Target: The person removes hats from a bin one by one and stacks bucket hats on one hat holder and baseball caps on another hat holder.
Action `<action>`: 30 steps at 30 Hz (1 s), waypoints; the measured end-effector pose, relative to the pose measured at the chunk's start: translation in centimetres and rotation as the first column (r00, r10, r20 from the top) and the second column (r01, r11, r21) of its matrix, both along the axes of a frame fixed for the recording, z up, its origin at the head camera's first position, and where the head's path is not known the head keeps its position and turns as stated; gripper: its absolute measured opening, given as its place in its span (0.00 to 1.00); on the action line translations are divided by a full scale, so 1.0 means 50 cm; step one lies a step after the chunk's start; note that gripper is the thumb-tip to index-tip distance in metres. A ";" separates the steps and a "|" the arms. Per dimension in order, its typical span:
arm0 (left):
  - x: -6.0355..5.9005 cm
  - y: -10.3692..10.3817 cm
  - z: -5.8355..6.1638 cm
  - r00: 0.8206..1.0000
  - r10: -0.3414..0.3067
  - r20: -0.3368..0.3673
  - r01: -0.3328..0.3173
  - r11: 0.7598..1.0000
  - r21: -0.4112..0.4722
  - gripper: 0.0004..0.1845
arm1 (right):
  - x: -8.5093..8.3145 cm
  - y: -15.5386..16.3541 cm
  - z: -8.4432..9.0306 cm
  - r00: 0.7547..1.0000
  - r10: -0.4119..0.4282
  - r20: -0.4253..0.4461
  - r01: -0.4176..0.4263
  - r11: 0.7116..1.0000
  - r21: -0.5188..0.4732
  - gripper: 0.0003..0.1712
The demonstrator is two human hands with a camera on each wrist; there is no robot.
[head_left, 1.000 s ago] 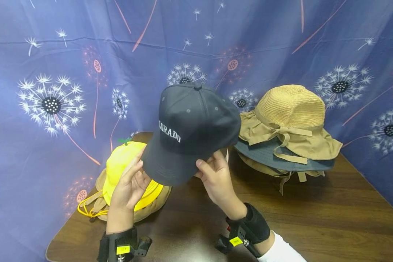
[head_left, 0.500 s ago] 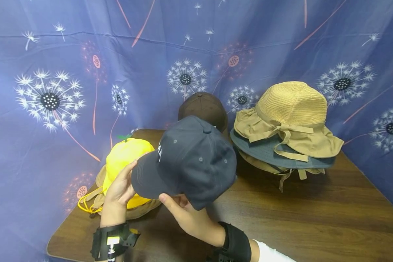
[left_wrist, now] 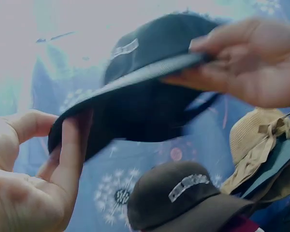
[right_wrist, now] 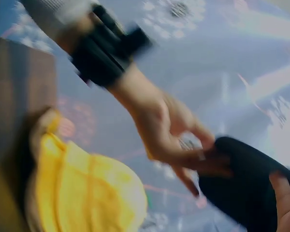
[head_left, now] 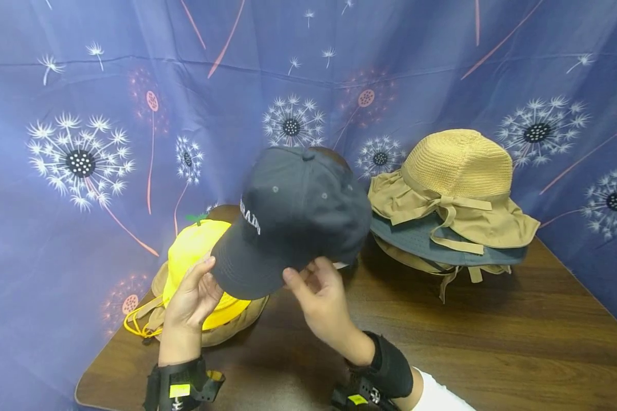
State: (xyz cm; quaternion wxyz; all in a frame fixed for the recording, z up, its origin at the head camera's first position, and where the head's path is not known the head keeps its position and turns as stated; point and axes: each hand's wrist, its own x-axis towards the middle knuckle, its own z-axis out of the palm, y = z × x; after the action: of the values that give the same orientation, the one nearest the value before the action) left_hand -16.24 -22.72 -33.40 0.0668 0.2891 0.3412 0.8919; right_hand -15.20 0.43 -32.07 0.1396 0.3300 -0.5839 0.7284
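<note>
A dark navy baseball cap (head_left: pixel 298 211) with white stitched lettering is held up over the table, brim toward me and to the left. My left hand (head_left: pixel 205 277) pinches the left edge of the brim (left_wrist: pixel 87 104), thumb on one side and fingers on the other. My right hand (head_left: pixel 308 274) grips the brim's right edge, thumb on top and fingers underneath (left_wrist: pixel 241 67). A brown cap (left_wrist: pixel 181 195) with a light logo sits on the table below and behind the navy cap, almost hidden in the head view.
A yellow hat (head_left: pixel 192 254) lies on a tan hat (head_left: pixel 239 322) at the table's left. At the right a straw hat (head_left: pixel 460 168) tops a blue-grey hat (head_left: pixel 421 237) and others. A dandelion-print curtain (head_left: pixel 82 114) surrounds the wooden table (head_left: pixel 493 354).
The navy cap dipped toward me half a second ago, showing the brown cap. It is now lifted and moved back over it. My right hand shifted from beneath the cap to the brim's edge.
</note>
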 end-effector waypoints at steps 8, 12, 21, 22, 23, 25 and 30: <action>0.047 0.085 0.024 0.940 0.338 -0.049 -0.341 0.921 -0.189 0.37 | -0.081 0.062 0.050 0.979 0.106 0.176 -0.074 0.981 -0.182 0.22; 0.065 0.143 0.019 0.881 0.473 -0.021 -0.459 0.844 -0.278 0.43 | -0.106 0.084 0.055 0.953 0.138 0.270 -0.083 0.976 -0.203 0.29; 0.078 0.218 -0.001 0.788 0.614 0.053 -0.568 0.757 -0.322 0.45 | -0.128 0.107 0.056 0.943 0.132 0.306 -0.086 0.983 -0.160 0.31; 0.078 0.219 -0.002 0.784 0.619 0.052 -0.573 0.753 -0.323 0.45 | -0.128 0.107 0.056 0.943 0.131 0.307 -0.086 0.984 -0.158 0.31; 0.078 0.219 -0.002 0.783 0.620 0.050 -0.575 0.751 -0.324 0.45 | -0.128 0.107 0.056 0.942 0.132 0.308 -0.086 0.984 -0.157 0.31; 0.079 0.218 -0.003 0.782 0.621 0.045 -0.577 0.749 -0.325 0.45 | -0.128 0.107 0.056 0.942 0.134 0.307 -0.088 0.984 -0.158 0.31; 0.080 0.219 -0.004 0.783 0.622 0.031 -0.579 0.746 -0.330 0.45 | -0.128 0.107 0.057 0.943 0.141 0.301 -0.095 0.982 -0.162 0.30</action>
State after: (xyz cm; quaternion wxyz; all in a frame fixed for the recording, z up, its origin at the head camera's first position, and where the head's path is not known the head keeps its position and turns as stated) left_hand -12.25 -11.80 -33.61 -0.1573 0.0873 0.5428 0.8204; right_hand -21.59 5.77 -29.23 0.0255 0.2343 -0.5232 0.8190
